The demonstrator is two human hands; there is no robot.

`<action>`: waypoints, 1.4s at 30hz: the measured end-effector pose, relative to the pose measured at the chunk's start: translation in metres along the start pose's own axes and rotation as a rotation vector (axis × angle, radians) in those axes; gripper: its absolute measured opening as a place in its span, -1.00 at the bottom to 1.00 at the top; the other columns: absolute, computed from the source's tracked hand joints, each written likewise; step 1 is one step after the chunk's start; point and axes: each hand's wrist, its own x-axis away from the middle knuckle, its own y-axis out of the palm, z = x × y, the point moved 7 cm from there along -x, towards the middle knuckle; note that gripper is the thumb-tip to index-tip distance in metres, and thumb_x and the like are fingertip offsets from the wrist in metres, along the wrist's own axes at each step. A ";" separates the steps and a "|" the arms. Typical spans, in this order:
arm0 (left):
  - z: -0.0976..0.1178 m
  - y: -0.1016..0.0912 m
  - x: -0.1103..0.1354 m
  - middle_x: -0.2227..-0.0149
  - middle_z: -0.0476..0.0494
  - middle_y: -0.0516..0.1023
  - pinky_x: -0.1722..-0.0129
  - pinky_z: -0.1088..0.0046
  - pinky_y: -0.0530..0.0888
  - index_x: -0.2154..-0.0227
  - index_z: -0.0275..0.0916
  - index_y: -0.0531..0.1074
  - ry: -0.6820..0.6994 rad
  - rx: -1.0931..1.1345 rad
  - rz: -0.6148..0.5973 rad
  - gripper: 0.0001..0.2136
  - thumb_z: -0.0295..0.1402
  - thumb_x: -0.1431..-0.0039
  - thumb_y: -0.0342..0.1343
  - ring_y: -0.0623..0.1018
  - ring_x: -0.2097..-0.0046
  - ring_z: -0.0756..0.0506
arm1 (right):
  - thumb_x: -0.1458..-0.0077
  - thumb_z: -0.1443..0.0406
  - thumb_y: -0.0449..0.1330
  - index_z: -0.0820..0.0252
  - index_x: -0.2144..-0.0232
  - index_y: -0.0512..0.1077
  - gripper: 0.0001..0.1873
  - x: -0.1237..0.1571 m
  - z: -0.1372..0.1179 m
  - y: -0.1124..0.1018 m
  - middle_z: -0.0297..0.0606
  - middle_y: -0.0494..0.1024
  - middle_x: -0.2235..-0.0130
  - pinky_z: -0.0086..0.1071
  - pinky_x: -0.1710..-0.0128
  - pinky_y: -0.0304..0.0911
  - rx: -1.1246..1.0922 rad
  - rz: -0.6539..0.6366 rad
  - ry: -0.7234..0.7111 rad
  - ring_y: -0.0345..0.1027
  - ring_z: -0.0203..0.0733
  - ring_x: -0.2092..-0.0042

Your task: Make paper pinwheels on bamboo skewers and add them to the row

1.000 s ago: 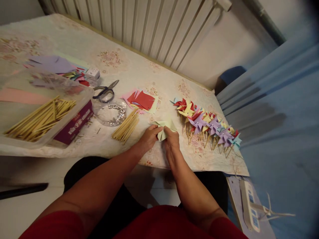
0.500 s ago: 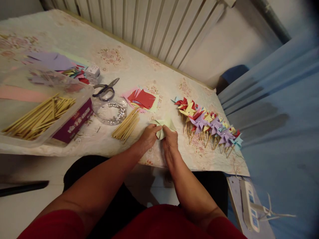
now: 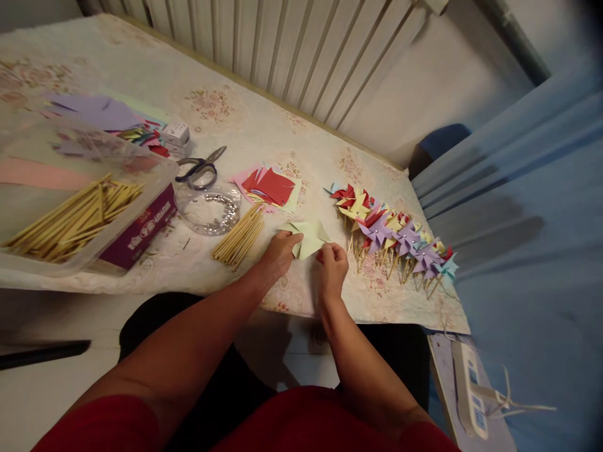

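A pale green paper square, slit and cut toward its middle like a pinwheel blank, is held above the table's front part. My left hand grips its left side, thumb on top and fingers beneath. At the right corner, my right hand has its fingertips pinched together on the paper's tip. To the left of my left hand lies a bundle of thin wooden sticks. Beyond it is a pile of coloured paper squares, red on top.
Finished paper pinwheels on sticks stand in rows at the right. On the left are scissors, a clear bag of shiny small parts, a plastic box with sticks, and small white boxes. A power strip sits lower right.
My right hand has shifted right, off the paper's middle to its right corner. The paper lies more spread out, its cut flaps showing. My left hand stays on the left side.
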 end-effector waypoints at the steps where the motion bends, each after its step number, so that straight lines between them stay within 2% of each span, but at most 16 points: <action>1: 0.001 -0.001 0.000 0.56 0.02 0.46 0.39 0.47 0.37 0.49 -0.25 0.35 -0.007 -0.007 0.015 -0.77 -0.29 0.17 0.28 0.52 0.39 -0.06 | -0.04 0.16 0.17 0.20 0.29 0.40 -0.76 0.003 -0.002 -0.010 -0.41 0.42 0.47 -0.43 0.34 0.27 0.070 0.066 -0.063 0.30 -0.30 0.42; 3: 0.001 -0.003 0.000 0.56 0.04 0.45 0.39 0.47 0.37 0.47 -0.24 0.35 -0.025 -0.036 0.047 -0.81 -0.32 0.13 0.25 0.52 0.40 -0.05 | -0.06 0.19 0.16 0.18 0.23 0.41 -0.77 0.011 -0.008 -0.019 -0.36 0.45 0.40 -0.39 0.26 0.29 0.181 0.077 -0.219 0.34 -0.26 0.36; 6: 0.001 -0.004 0.001 0.54 0.04 0.45 0.37 0.48 0.37 0.47 -0.22 0.35 -0.024 -0.065 0.058 -0.88 -0.38 0.10 0.19 0.51 0.40 -0.04 | -0.10 0.25 0.14 0.14 0.17 0.47 -0.76 0.023 -0.014 -0.011 -0.28 0.49 0.30 -0.33 0.15 0.30 0.273 -0.104 -0.419 0.38 -0.21 0.26; 10: 0.002 -0.003 0.001 0.55 0.06 0.42 0.35 0.49 0.37 0.51 -0.20 0.33 0.000 -0.042 0.035 -0.89 -0.43 0.10 0.18 0.45 0.43 0.00 | -0.13 0.28 0.14 0.09 0.11 0.51 -0.72 0.028 -0.019 0.003 -0.26 0.51 0.28 -0.28 0.09 0.30 0.311 -0.246 -0.509 0.39 -0.19 0.23; 15: 0.003 -0.005 -0.001 0.54 0.06 0.38 0.36 0.52 0.34 0.54 -0.21 0.31 0.009 -0.084 0.054 -0.89 -0.43 0.09 0.16 0.40 0.44 0.02 | -0.12 0.24 0.17 0.10 0.20 0.54 -0.78 0.020 -0.013 0.011 -0.28 0.54 0.29 -0.31 0.16 0.33 0.298 -0.247 -0.410 0.39 -0.22 0.30; 19: 0.005 -0.004 0.000 0.51 0.05 0.40 0.34 0.52 0.35 0.53 -0.21 0.29 0.023 -0.077 0.038 -0.89 -0.43 0.10 0.14 0.39 0.43 0.03 | -0.18 0.24 0.09 0.12 0.11 0.52 -0.71 0.019 -0.005 0.012 -0.30 0.55 0.27 -0.37 0.35 0.33 0.247 -0.244 -0.320 0.34 -0.33 0.49; 21: 0.004 -0.003 0.000 0.51 0.04 0.40 0.34 0.50 0.36 0.53 -0.20 0.29 0.011 -0.069 0.025 -0.89 -0.41 0.09 0.14 0.40 0.44 0.02 | -0.18 0.27 0.06 0.12 0.08 0.51 -0.68 0.019 -0.003 0.011 -0.31 0.55 0.28 -0.37 0.33 0.34 0.259 -0.263 -0.321 0.33 -0.35 0.51; 25: 0.000 -0.002 -0.001 0.51 0.02 0.42 0.37 0.47 0.36 0.52 -0.22 0.33 -0.006 -0.016 -0.017 -0.89 -0.39 0.12 0.18 0.41 0.46 0.00 | -0.13 0.29 0.07 0.11 0.09 0.52 -0.66 0.019 -0.005 0.011 -0.27 0.58 0.23 -0.32 0.17 0.37 0.318 -0.280 -0.387 0.39 -0.30 0.40; 28: -0.003 -0.003 -0.003 0.51 0.01 0.43 0.40 0.47 0.35 0.51 -0.24 0.37 -0.006 0.018 -0.040 -0.88 -0.40 0.14 0.21 0.41 0.46 -0.01 | -0.10 0.27 0.10 0.14 0.17 0.54 -0.72 0.017 -0.010 0.013 -0.26 0.59 0.25 -0.32 0.24 0.38 0.291 -0.250 -0.399 0.40 -0.28 0.42; 31: -0.003 -0.004 -0.004 0.54 0.01 0.41 0.45 0.50 0.31 0.56 -0.24 0.35 0.012 0.022 -0.025 -0.86 -0.42 0.17 0.23 0.39 0.47 0.01 | -0.11 0.19 0.14 0.17 0.28 0.51 -0.78 0.015 -0.013 0.018 -0.31 0.56 0.36 -0.38 0.42 0.33 0.177 -0.247 -0.279 0.35 -0.31 0.52; 35: -0.002 0.000 -0.003 0.59 0.03 0.37 0.49 0.50 0.31 0.61 -0.25 0.33 0.034 0.010 -0.045 -0.86 -0.43 0.17 0.22 0.37 0.52 0.02 | -0.08 0.14 0.18 0.17 0.43 0.43 -0.79 0.014 -0.021 0.025 -0.41 0.48 0.49 -0.45 0.56 0.20 0.082 -0.236 -0.135 0.25 -0.36 0.60; 42: -0.003 0.006 0.000 0.61 0.04 0.38 0.49 0.51 0.32 0.61 -0.28 0.34 0.027 0.029 -0.091 -0.83 -0.40 0.16 0.25 0.37 0.53 0.04 | 0.00 0.18 0.20 0.16 0.53 0.36 -0.80 0.009 -0.022 0.029 -0.46 0.41 0.60 -0.48 0.66 0.06 0.050 -0.173 -0.001 0.18 -0.38 0.66</action>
